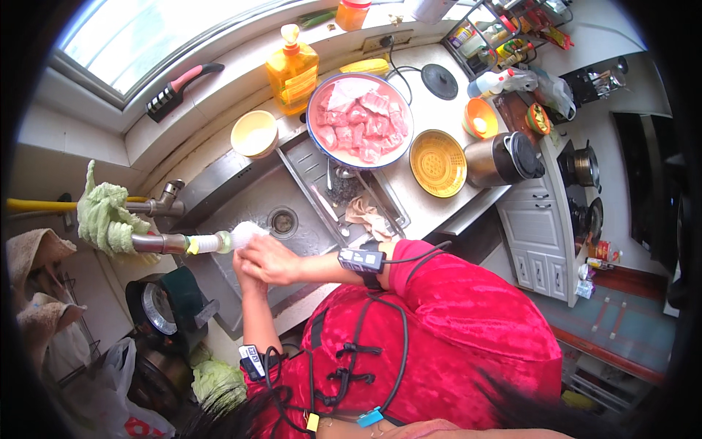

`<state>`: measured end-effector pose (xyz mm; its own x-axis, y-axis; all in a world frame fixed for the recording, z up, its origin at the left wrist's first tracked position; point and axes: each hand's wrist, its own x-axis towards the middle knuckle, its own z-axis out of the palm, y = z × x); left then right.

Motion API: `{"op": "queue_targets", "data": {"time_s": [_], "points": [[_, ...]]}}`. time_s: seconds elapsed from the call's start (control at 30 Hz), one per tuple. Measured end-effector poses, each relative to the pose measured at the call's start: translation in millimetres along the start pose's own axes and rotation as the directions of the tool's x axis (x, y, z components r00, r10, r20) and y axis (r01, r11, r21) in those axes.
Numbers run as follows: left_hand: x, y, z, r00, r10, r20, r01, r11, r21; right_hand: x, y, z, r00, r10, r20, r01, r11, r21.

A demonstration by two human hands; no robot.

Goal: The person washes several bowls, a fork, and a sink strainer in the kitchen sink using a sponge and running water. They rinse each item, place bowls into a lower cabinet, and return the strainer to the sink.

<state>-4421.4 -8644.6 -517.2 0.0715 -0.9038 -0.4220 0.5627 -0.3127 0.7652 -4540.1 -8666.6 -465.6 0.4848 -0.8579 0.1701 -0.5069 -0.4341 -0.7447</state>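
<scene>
My right hand (272, 260) lies clasped over my left hand (245, 279), and its fingers bend across it. Both are at the front left of a stainless steel sink (230, 217). White, aerated water (248, 233) runs from the ribbed nozzle (208, 243) of a faucet (164, 243) onto the hands. Much of my left hand is hidden, so its fingers cannot be made out. A pale green cloth (107, 217) is wrapped around the faucet pipe. Beyond the hands is the round sink drain (283, 221).
A blue-rimmed basin (311, 137) of raw meat chunks (364, 126) stands behind the sink. Near it are a cream bowl (254, 133), an orange pump bottle (293, 77), a yellow basket (437, 163) and a steel kettle (496, 159). A cloth (368, 217) lies on the drain tray (307, 164).
</scene>
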Motion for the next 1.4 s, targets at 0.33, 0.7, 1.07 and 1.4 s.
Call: {"op": "queue_targets", "data": {"time_s": [0.33, 0.7, 1.07, 1.4], "points": [[-47.4, 30.7, 7.5, 0.984, -0.090, 0.157, 0.060, 0.981, 0.182, 98.0, 39.3, -22.5, 0.671, 0.352, 0.652, -0.461, 0.888, -0.005], [-30.4, 41.7, -1.5, 0.995, 0.097, 0.034, -0.057, 0.795, -0.604, 48.7, 45.4, 33.7, 0.578, 0.656, 0.486, -0.424, -0.268, 0.865], [-8.2, 30.5, 12.2, 0.990, -0.054, -0.131, -0.029, 0.828, -0.560, 30.6, 41.2, -1.5, 0.992, -0.110, -0.058, 0.115, 0.989, 0.092], [-14.4, 31.2, 33.3, 0.970, -0.104, -0.219, 0.049, 0.969, -0.242, 81.1, 19.4, -4.8, 0.882, 0.432, 0.189, -0.447, 0.893, 0.042]]}}
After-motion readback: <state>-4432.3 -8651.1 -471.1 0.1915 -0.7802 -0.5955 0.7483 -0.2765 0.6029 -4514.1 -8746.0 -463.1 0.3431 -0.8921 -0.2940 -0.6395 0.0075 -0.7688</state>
